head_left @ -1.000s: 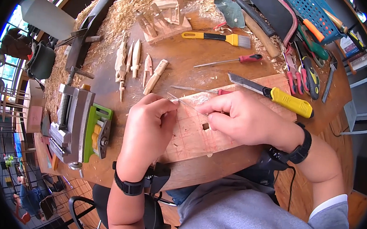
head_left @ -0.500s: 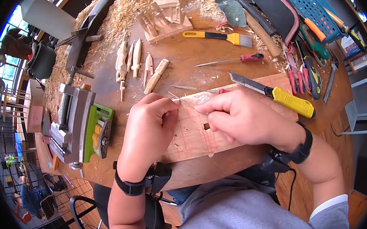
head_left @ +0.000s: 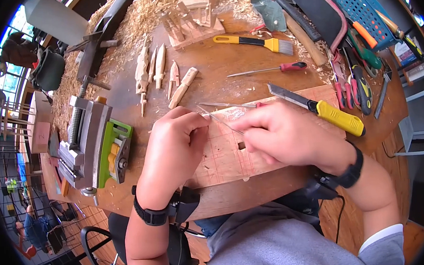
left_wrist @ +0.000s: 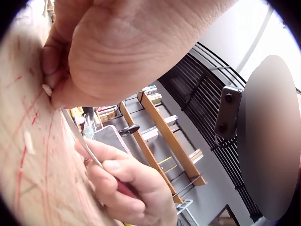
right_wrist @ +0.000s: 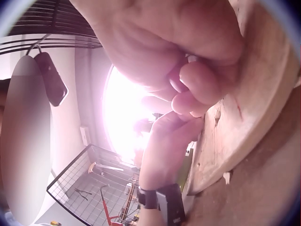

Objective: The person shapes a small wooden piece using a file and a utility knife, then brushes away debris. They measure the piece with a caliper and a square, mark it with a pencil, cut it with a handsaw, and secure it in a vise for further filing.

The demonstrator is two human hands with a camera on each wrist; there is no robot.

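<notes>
My left hand (head_left: 173, 140) is over the left part of a wooden board (head_left: 219, 164) marked with red lines. In the left wrist view its thumb and fingertips pinch a small pale wooden piece (left_wrist: 47, 90), mostly hidden. My right hand (head_left: 289, 134) grips the red handle of a thin needle file (left_wrist: 87, 143), whose slim metal shank slants toward the left fingertips. A small square hole (head_left: 241, 145) shows in the board beside the right fingers. Just behind that hand lies another thin tool (head_left: 222, 105) with a red handle.
A yellow utility knife (head_left: 337, 115) lies on the board's right side. Beyond are carved wooden pieces (head_left: 159, 67), a red-handled tool (head_left: 267, 70) and a yellow brush (head_left: 255, 43). A green-and-grey vise (head_left: 91, 142) stands left; pliers (head_left: 350, 86) lie right, wood shavings (head_left: 138, 13) behind.
The right hand and the file shift slightly beside the left fingertips. The left hand keeps its pinch in nearly the same place, and the whole view drifts a little.
</notes>
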